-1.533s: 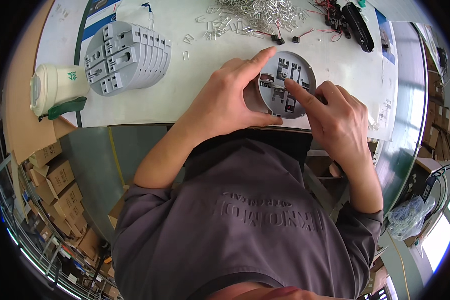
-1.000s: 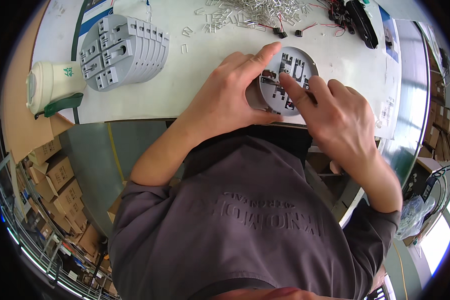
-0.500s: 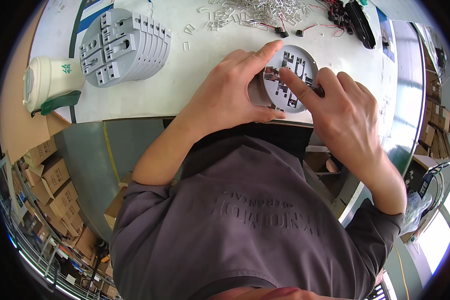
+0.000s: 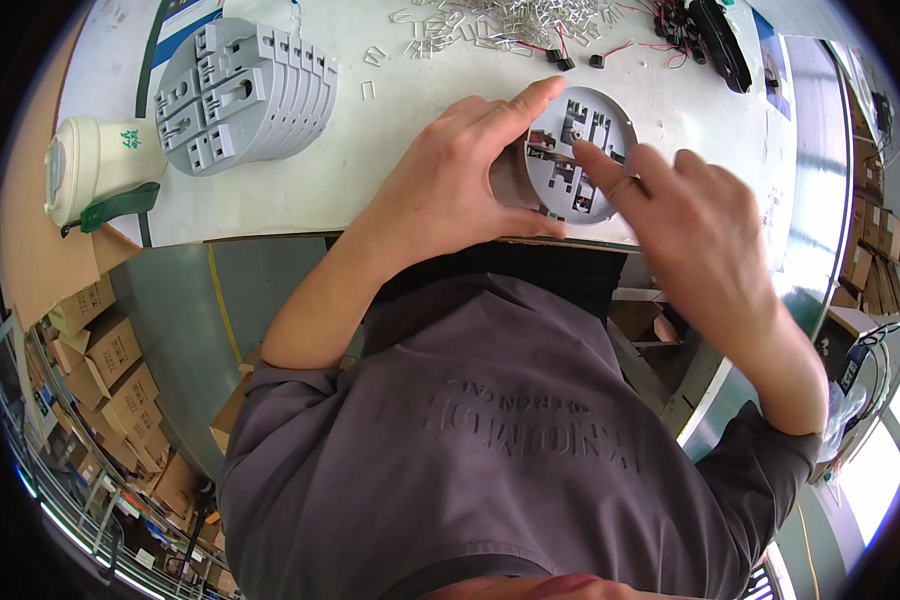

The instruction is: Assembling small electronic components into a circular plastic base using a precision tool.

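A round grey plastic disc (image 4: 611, 205) with cut-out slots and a raised rim stands tilted near the table's front edge. My left hand (image 4: 460, 170) grips it from the left, thumb at the bottom and index finger along the top. Over its right half reaches my right hand (image 4: 695, 215), index fingertip at the middle of the disc. The other right fingers are curled and blurred by motion; whatever they hold is hidden. Similar grey discs form a stack (image 4: 240, 100) at the left, lying on its side.
A pile of U-shaped metal pins (image 4: 530, 22) lies at the back. Small black parts with red wires (image 4: 560, 60) sit near it, beside a black case (image 4: 720, 45). A cream cup (image 4: 95, 165) with a green strap (image 4: 120, 207) stands at the far left.
My right hand has shifted slightly right and turned, its index fingertip moving a little right across the disc. The dark thing seen by its fingers is now hidden. My left hand keeps its grip.
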Demonstrator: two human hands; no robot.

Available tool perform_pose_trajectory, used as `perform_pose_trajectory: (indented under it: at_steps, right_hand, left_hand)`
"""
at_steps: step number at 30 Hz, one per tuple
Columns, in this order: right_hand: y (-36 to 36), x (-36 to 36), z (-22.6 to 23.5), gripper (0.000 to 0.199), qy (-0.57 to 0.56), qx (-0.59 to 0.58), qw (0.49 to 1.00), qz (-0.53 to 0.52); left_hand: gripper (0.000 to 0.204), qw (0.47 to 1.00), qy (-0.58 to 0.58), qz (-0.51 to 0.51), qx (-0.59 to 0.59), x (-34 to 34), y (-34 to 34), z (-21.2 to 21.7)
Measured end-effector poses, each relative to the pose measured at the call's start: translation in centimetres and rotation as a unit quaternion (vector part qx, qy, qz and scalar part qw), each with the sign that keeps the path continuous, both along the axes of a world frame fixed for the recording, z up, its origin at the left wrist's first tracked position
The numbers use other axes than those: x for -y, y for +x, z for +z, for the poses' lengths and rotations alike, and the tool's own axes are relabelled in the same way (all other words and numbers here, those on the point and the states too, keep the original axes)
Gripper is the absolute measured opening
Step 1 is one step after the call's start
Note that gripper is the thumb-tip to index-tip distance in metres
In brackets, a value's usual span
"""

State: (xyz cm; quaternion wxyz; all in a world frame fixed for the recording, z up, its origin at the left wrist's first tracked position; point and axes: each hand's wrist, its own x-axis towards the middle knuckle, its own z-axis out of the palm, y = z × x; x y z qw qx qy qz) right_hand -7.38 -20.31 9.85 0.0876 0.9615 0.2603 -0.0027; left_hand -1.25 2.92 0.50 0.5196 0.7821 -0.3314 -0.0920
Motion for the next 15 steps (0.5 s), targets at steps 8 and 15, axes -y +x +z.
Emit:
perform_pose_trajectory:
  at_steps: [8,15]
  right_hand:
    - [-4.9,-2.7,-5.0,0.028,0.374,-0.002,0.919,-0.122]
    - [-5.7,-3.3,-7.5,0.02,0.517,0.038,0.833,-0.195]
  left_hand:
    - [0.088,0.999,-0.019,-0.001,0.028,-0.4,0.2,-1.3]
    - [0.061,0.987,0.03,0.052,0.147,0.1,-1.2,-0.2]
